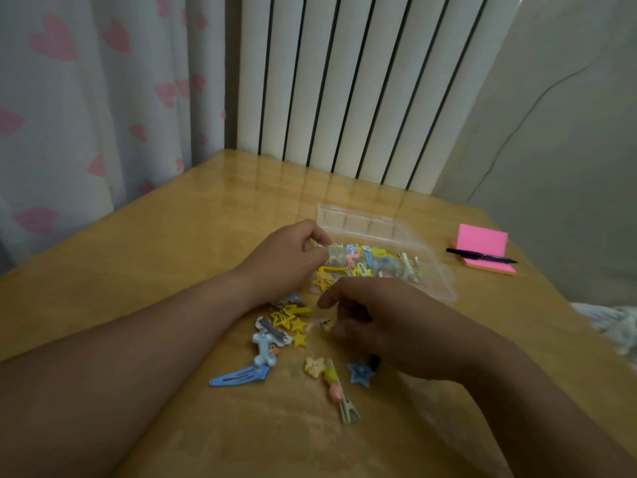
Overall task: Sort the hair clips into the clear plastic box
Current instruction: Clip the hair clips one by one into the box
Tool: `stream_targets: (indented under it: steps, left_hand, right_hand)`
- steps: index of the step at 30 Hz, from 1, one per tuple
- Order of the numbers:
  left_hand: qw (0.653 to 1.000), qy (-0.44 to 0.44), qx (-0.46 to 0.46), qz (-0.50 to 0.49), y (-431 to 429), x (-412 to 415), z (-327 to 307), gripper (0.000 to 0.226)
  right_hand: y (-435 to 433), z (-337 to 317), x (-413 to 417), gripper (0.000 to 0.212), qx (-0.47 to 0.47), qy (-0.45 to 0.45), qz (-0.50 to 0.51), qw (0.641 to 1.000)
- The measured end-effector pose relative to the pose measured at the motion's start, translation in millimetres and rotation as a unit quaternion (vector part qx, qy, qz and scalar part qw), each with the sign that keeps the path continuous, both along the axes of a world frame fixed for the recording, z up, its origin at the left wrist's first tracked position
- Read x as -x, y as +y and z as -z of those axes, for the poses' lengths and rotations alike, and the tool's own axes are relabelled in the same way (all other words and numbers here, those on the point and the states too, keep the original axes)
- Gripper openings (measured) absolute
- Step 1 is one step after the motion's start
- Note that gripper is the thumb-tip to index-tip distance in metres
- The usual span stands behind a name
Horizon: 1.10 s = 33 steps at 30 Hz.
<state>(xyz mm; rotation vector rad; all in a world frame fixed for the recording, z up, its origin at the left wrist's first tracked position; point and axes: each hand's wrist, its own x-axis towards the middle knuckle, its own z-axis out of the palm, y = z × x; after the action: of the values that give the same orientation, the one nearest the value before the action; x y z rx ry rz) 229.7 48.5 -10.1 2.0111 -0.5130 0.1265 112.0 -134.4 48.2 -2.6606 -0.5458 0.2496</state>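
Observation:
A clear plastic box [437, 270] lies open on the wooden table [172, 243], its lid tipped back, with several colourful hair clips inside. My left hand [286, 257] grips the box's near left corner. My right hand [375, 322] hovers over a loose pile of clips with its fingers curled down round a small yellowish clip [325, 325]. Loose on the table lie yellow star clips [293, 322], a light blue bone clip [263, 346], a blue snap clip [238, 376], a blue star clip [360, 372] and a long clip with pink and yellow charms [336, 388].
A pink sticky-note pad [482, 243] with a black pen [482, 256] across it sits at the table's right side. A white radiator [362, 81] stands behind the table, a heart-print curtain [86, 98] to the left. The table edge runs close on the right.

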Motion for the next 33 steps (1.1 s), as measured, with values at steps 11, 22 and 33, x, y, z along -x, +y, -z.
stream_targets:
  steps: [11,22,33]
  left_hand:
    - [1.000,-0.004,-0.004,0.001,0,0,1,0.014]
    - [1.000,0.003,-0.005,-0.001,1,0,0,0.017]
    - [1.000,-0.003,-0.004,-0.006,0,1,-2,0.017]
  right_hand:
    - [-57,15,-34,0.003,-0.020,-0.204,0.253,0.946]
    - [-43,11,-27,0.014,-0.021,-0.243,0.239,0.940]
    - [41,10,16,0.013,0.052,-0.116,-0.026,0.991]
